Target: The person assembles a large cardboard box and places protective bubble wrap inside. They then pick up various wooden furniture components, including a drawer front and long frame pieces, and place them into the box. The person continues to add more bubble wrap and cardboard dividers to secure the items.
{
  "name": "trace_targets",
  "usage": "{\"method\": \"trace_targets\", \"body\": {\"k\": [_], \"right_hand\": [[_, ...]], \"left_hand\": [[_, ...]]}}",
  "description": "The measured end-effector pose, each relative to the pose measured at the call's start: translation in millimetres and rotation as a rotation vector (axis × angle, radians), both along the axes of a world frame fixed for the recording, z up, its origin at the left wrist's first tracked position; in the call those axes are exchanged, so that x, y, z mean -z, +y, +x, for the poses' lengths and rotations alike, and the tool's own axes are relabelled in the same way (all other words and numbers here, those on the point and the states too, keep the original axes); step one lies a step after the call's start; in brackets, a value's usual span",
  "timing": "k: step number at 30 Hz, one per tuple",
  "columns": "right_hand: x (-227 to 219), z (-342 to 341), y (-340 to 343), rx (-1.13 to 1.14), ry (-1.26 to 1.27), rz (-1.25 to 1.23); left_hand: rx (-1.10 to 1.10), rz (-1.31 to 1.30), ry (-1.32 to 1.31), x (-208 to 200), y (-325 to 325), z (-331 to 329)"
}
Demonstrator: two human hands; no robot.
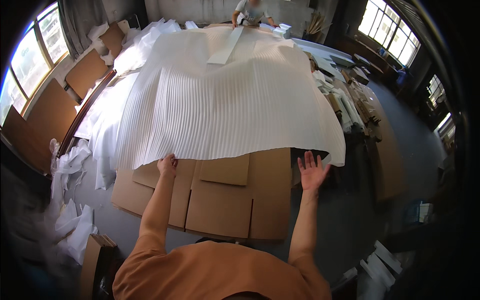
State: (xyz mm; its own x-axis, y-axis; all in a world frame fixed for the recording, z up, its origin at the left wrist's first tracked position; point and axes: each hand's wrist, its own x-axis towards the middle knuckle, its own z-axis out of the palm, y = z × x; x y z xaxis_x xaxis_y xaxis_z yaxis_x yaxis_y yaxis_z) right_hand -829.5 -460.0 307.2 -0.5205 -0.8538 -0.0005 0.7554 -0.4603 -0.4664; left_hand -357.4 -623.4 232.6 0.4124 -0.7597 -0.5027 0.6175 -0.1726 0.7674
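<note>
A large, ribbed white foam sheet (225, 110) billows over the table in front of me, its near edge raised. My left hand (168, 164) is closed on that near edge, fingers curled around it. Palm showing and fingers spread, my right hand (313, 172) is open beside the sheet's near right corner; I cannot tell whether the fingertips touch it. Under the sheet lie flat brown cardboard pieces (220, 210), with their near part uncovered. A flat white strip (226, 48) rests on the sheet's far part, close to another person (251, 11) at the far end.
Crumpled white foam (145, 45) is heaped along the left side, with more scraps (75, 225) on the floor. Brown boards (90, 72) lean below the left window. White and brown strips (345, 102) are piled on the right. A cardboard stack (95, 260) stands at the lower left.
</note>
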Motion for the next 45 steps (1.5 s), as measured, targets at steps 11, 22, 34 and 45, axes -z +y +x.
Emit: {"method": "trace_targets", "body": {"k": [11, 22, 34, 45], "right_hand": [[84, -113, 62, 0.464, -0.064, 0.558], [123, 17, 74, 0.298, -0.019, 0.775], [127, 76, 78, 0.375, 0.111, 0.906], [144, 94, 70, 0.364, 0.193, 1.052]], "left_hand": [[-0.088, 0.16, -0.029, 69, -20, 36], [-0.352, 0.262, -0.237, 77, -55, 143], [-0.389, 0.413, -0.289, 103, -97, 193], [-0.082, 0.621, -0.463, 137, -122, 222]]}}
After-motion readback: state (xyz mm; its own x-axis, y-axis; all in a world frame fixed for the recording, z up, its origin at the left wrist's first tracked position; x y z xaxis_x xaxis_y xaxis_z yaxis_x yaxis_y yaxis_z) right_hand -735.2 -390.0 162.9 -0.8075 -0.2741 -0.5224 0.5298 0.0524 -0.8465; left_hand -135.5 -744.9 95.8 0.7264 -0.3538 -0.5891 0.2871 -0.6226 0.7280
